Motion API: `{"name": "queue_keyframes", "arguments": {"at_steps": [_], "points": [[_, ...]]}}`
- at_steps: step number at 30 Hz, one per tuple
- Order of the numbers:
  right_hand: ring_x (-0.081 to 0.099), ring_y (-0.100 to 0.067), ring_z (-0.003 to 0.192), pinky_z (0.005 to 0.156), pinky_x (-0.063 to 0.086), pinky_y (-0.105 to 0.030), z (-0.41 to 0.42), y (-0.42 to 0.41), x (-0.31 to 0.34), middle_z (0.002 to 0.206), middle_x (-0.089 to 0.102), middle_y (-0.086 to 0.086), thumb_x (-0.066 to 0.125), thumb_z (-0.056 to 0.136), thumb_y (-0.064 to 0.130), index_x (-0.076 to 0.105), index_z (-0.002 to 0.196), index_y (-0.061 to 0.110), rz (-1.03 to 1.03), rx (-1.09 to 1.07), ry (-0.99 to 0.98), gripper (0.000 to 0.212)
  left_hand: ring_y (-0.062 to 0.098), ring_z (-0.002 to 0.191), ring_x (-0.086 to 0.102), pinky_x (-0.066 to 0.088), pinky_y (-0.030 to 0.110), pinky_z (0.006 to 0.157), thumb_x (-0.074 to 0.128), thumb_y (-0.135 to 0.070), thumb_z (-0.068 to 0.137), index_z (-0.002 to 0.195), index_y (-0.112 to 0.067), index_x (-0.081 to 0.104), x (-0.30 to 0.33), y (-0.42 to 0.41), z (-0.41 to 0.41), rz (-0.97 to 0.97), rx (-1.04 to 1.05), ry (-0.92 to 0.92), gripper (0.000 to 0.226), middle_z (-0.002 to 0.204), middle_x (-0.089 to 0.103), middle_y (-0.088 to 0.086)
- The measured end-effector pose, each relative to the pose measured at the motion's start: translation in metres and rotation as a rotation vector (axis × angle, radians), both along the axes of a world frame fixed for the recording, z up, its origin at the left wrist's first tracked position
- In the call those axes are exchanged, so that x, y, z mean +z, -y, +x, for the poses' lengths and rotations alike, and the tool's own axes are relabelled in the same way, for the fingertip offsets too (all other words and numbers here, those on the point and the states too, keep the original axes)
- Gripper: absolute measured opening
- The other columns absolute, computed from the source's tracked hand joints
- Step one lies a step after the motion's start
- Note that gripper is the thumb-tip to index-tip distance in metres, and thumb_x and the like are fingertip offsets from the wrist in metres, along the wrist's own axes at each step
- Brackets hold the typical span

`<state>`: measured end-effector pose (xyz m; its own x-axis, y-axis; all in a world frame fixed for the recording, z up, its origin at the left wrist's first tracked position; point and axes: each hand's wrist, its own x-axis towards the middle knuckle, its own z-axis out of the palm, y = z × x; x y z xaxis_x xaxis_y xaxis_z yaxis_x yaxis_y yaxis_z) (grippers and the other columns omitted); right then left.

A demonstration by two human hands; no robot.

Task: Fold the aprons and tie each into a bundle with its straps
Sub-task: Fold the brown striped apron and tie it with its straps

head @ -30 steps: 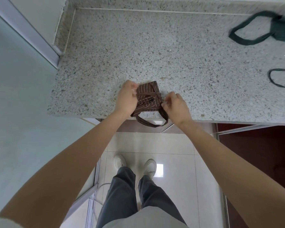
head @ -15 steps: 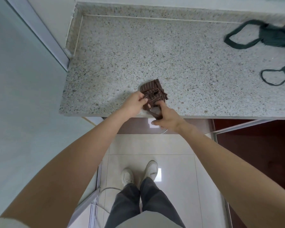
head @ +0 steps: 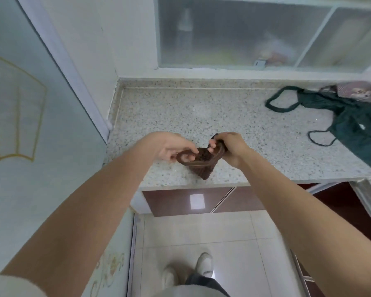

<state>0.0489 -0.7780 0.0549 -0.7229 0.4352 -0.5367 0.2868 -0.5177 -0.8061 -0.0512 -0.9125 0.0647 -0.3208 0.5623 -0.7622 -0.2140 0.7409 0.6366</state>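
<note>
Speckled granite countertop [head: 180,116] fills the middle of your head view, with a raised lip along its back and left sides and frosted cabinet doors [head: 223,33] above it; shapes behind that glass are too blurred to name. You hold the brown striped apron bundle [head: 204,166] over the counter's front edge, just above the stone, and whether its lowest corner touches the surface is not clear. Your left hand [head: 171,147] pinches a loop of the brown strap [head: 185,156] at the bundle's left side, fingers curled round it. Your right hand [head: 229,146] grips the bundle's upper right end, and its palm and fingers hide how the strap runs there, so any knot is not visible. Well apart to the right lies the dark green apron [head: 360,129], loose and unfolded, its neck loop [head: 283,101] spread on the stone and a thin tie [head: 319,138] curling toward you; its right part is cut off by the frame. Behind it sits a pinkish patterned cloth [head: 358,91], blurred and partly covered. Bare stone stretches between the bundle and the green apron, and behind your hands up to the back lip. On the left a pale panel [head: 30,125] closes in right at the counter's end. Below the front edge you see brown cabinet fronts [head: 180,202] and tiled floor [head: 201,232].
</note>
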Motion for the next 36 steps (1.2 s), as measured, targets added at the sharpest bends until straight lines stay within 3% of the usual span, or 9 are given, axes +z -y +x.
{"name": "queue_keyframes", "arguments": {"at_steps": [5, 9, 13, 16, 19, 24, 29, 32, 36], "points": [[0.066, -0.015, 0.053, 0.051, 0.055, -0.024, -0.006, -0.017, 0.029, 0.077, 0.065, -0.02, 0.04, 0.096, -0.001, 0.051, 0.091, 0.003, -0.078, -0.113, -0.116, 0.013, 0.012, 0.072, 0.059, 0.052, 0.017, 0.054, 0.06, -0.014, 0.089, 0.098, -0.011, 0.061, 0.025, 0.001, -0.021, 0.416, 0.426, 0.083, 0.01, 0.087, 0.064, 0.007], [0.067, -0.019, 0.08, 0.07, 0.057, -0.029, -0.002, -0.03, 0.055, 0.082, 0.071, -0.012, 0.026, 0.093, 0.0, 0.059, 0.092, 0.002, 0.016, 0.001, -0.15, 0.033, 0.019, 0.094, 0.063, 0.057, 0.021, 0.075, 0.047, 0.006, 0.089, 0.108, 0.0, 0.062, 0.053, -0.009, -0.022, 0.562, 0.437, 0.068, 0.025, 0.109, 0.061, 0.014], [0.065, -0.016, 0.088, 0.076, 0.053, -0.025, 0.01, -0.041, 0.08, 0.091, 0.068, -0.009, 0.053, 0.084, -0.011, 0.061, 0.088, 0.007, 0.378, 0.077, -0.122, 0.02, 0.02, 0.1, 0.063, 0.051, 0.027, 0.088, 0.069, 0.001, 0.078, 0.118, -0.005, 0.061, 0.082, -0.028, -0.011, 0.378, 0.096, -0.594, 0.041, 0.104, 0.066, 0.008], [0.067, -0.011, 0.071, 0.076, 0.051, -0.025, 0.022, -0.05, 0.098, 0.08, 0.069, -0.004, 0.062, 0.089, 0.007, 0.061, 0.086, 0.01, 0.63, 0.086, -0.05, 0.004, 0.017, 0.073, 0.056, 0.039, 0.026, 0.065, 0.074, -0.029, 0.079, 0.097, -0.008, 0.069, 0.109, -0.047, 0.001, 0.292, -0.019, -1.073, 0.028, 0.075, 0.06, -0.001], [0.062, -0.007, 0.053, 0.069, 0.052, -0.024, 0.037, -0.07, 0.123, 0.066, 0.066, -0.002, 0.06, 0.091, 0.012, 0.061, 0.078, 0.012, 0.814, 0.032, -0.028, 0.014, 0.021, 0.057, 0.039, 0.028, 0.032, 0.056, 0.059, -0.036, 0.09, 0.063, -0.011, 0.061, 0.135, -0.073, 0.015, 0.306, -0.06, -1.29, 0.037, 0.056, 0.038, 0.0], [0.06, -0.015, 0.062, 0.067, 0.054, -0.029, 0.084, -0.129, 0.17, 0.072, 0.063, -0.003, 0.061, 0.09, 0.017, 0.064, 0.095, 0.008, 1.131, -0.014, 0.07, 0.01, 0.012, 0.054, 0.036, 0.026, 0.026, 0.052, 0.053, -0.032, 0.094, 0.055, -0.013, 0.042, 0.18, -0.134, 0.048, 0.473, -0.221, -1.207, 0.045, 0.058, 0.041, 0.003], [0.059, -0.031, 0.074, 0.072, 0.051, -0.04, 0.148, -0.198, 0.208, 0.08, 0.059, -0.014, 0.054, 0.093, 0.019, 0.063, 0.106, -0.003, 1.36, -0.104, 0.161, 0.028, 0.026, 0.08, 0.059, 0.05, 0.041, 0.082, 0.06, -0.027, 0.091, 0.085, -0.013, 0.049, 0.213, -0.204, 0.095, 0.636, -0.286, -0.947, 0.019, 0.084, 0.061, 0.014], [0.056, -0.026, 0.073, 0.074, 0.05, -0.041, 0.194, -0.241, 0.226, 0.074, 0.057, -0.009, 0.055, 0.091, 0.02, 0.064, 0.097, -0.002, 1.311, -0.177, 0.073, 0.024, 0.024, 0.072, 0.057, 0.052, 0.047, 0.081, 0.067, -0.023, 0.086, 0.104, -0.023, 0.044, 0.232, -0.249, 0.13, 0.732, -0.366, -0.906, 0.029, 0.083, 0.063, 0.019], [0.06, -0.018, 0.057, 0.065, 0.055, -0.032, 0.264, -0.28, 0.248, 0.07, 0.06, -0.011, 0.053, 0.094, 0.007, 0.047, 0.098, 0.005, 1.044, -0.259, -0.203, 0.007, 0.013, 0.071, 0.055, 0.049, 0.021, 0.066, 0.061, -0.013, 0.09, 0.101, -0.025, 0.057, 0.253, -0.318, 0.189, 0.947, -0.346, -1.031, 0.017, 0.084, 0.057, 0.003]]}}
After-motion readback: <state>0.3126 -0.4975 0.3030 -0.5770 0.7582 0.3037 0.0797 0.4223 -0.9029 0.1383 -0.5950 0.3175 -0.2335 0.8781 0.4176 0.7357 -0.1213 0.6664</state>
